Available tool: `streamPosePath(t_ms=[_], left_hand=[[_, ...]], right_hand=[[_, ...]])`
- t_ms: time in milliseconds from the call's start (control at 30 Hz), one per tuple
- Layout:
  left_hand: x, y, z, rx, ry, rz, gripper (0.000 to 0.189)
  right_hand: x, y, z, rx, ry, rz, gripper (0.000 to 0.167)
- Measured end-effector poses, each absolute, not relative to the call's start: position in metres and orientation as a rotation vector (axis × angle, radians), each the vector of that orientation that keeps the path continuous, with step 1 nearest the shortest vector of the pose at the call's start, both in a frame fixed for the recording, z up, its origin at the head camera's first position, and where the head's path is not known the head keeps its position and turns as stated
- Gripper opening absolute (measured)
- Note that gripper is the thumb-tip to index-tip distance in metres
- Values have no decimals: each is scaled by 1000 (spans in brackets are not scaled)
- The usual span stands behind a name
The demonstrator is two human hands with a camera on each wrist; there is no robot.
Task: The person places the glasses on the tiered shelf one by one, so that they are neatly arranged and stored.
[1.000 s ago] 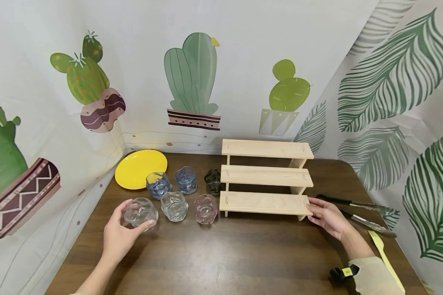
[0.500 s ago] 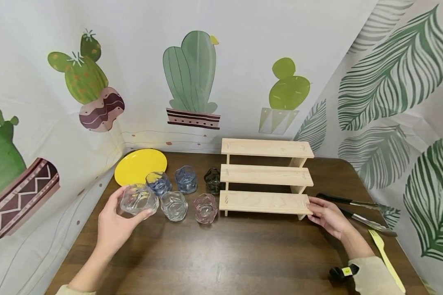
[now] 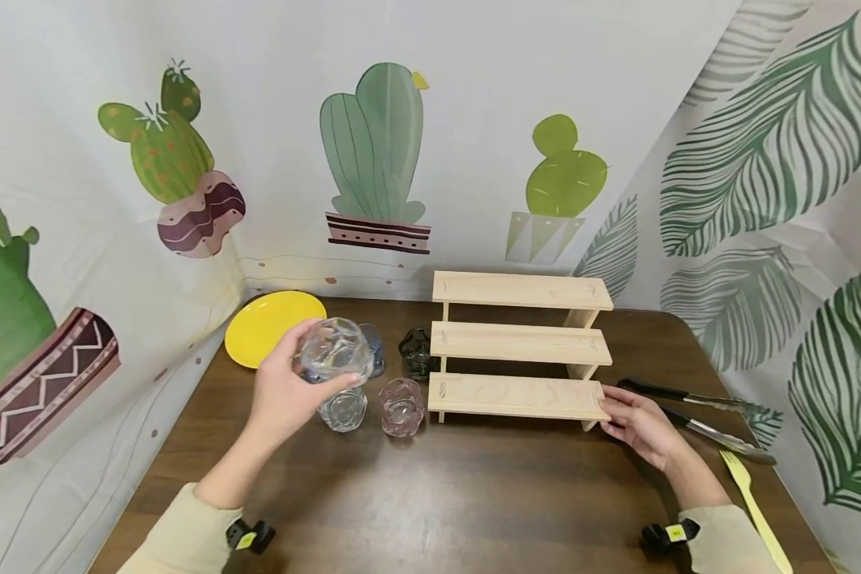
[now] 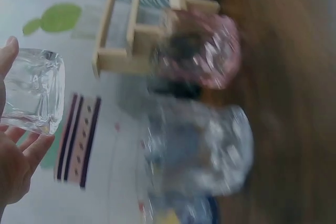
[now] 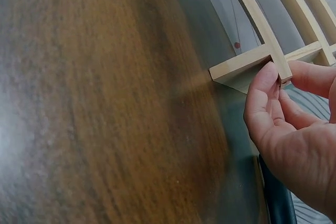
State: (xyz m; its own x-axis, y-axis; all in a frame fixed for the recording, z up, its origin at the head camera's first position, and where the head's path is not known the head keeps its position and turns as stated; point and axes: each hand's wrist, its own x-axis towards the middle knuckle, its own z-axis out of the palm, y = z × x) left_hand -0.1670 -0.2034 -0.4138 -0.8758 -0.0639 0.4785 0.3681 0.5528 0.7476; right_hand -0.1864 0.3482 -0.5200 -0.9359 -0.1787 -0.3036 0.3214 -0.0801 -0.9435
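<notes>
My left hand (image 3: 287, 391) grips a clear glass (image 3: 336, 351) in the air, thumb on its near side and fingers round the far side. Below it on the table is another clear glass (image 3: 343, 410), partly covered by the held one. A pink glass (image 3: 402, 408) stands to its right, and a dark glass (image 3: 414, 354) is behind the pink one. Blue glass (image 3: 375, 349) shows behind the held glass, mostly hidden. With thumb and fingers, my right hand (image 3: 638, 422) pinches the right end of the lowest board of a three-step wooden shelf (image 3: 516, 397).
A yellow plate (image 3: 265, 323) lies at the back left. Right of the shelf are black-handled tongs (image 3: 717, 434) and a pale yellow fork (image 3: 753, 506). Patterned cloth (image 3: 473, 119) hangs behind the brown wooden table (image 3: 430, 494).
My left hand has raised the clear glass from near the table at the left and carried it rightward over the other glasses. The right hand keeps its hold on the shelf.
</notes>
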Motion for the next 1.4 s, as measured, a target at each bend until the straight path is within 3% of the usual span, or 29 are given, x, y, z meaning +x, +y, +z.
streamPosePath(t_ms=[500, 1067, 1400], left_hand=[[-236, -63, -386, -606, -2305, -1484, 93], [-298, 70, -370, -594, -2478, -1458, 94], [-330, 112, -383, -466, -2527, -1327, 93]], right_hand=[[-185, 348, -521, 187, 1864, -2095, 54], [-185, 346, -521, 174, 1841, -2114, 53], [-184, 349, -523, 148, 1798, -2174, 23]])
